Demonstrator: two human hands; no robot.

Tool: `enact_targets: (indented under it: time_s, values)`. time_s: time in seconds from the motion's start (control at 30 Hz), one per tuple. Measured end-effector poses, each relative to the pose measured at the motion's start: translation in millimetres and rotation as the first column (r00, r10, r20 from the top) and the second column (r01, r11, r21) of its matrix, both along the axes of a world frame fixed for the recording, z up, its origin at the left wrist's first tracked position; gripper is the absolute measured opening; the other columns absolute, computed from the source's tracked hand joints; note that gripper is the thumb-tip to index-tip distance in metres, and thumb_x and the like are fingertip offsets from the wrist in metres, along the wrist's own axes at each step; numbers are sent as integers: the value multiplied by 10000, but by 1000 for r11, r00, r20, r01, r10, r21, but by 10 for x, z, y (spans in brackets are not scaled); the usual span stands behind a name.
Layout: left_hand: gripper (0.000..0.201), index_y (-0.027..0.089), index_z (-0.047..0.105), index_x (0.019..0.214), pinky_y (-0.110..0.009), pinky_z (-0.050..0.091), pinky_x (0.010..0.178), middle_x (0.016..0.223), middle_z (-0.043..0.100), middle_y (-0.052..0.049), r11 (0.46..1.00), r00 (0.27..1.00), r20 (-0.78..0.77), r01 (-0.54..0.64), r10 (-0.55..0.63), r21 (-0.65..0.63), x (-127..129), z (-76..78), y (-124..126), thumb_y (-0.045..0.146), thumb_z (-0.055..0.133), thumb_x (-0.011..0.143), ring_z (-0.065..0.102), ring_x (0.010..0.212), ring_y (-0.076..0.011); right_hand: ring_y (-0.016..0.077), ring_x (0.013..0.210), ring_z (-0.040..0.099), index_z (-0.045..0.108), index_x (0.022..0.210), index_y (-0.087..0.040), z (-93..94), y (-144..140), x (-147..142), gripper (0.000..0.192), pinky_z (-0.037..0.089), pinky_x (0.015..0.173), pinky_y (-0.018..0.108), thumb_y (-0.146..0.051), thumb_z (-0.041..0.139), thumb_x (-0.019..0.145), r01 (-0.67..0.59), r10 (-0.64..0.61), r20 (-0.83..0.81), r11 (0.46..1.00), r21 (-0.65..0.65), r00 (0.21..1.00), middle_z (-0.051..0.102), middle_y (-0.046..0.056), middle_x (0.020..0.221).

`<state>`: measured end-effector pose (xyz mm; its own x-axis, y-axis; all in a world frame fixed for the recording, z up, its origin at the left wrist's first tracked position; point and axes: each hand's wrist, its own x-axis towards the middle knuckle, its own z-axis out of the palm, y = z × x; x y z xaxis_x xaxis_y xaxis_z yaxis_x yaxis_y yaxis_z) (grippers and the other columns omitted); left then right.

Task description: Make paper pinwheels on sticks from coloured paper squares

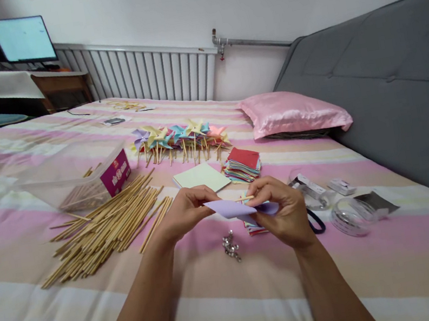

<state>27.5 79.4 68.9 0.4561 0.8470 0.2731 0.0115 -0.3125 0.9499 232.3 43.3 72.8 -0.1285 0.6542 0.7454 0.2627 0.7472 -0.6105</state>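
Observation:
Both my hands hold a lilac paper piece over the striped bed. My left hand pinches its left corner. My right hand grips its folded right part together with a thin wooden stick. Below the paper lies a small heap of metal pins. A short stack of coloured papers peeks out under my right hand.
A pile of wooden sticks and a clear plastic box lie left. Finished pinwheels, a pale green sheet and a stack of coloured squares sit ahead. Tape rolls, a pink pillow and a grey headboard are right.

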Motion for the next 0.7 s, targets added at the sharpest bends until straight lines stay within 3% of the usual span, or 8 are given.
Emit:
enact_targets:
  time_s: [0.7]
  values:
    - [89, 131, 728, 686, -223, 434, 579, 722, 630, -51, 1000, 1000, -5, -11, 11, -8, -11, 25, -4, 201, 727, 632, 567, 642, -125, 161, 711, 610, 622, 659, -207, 7, -3, -14, 114, 487, 634, 275, -139, 714, 661, -17, 17, -36, 1000, 1, 999, 641, 26, 745]
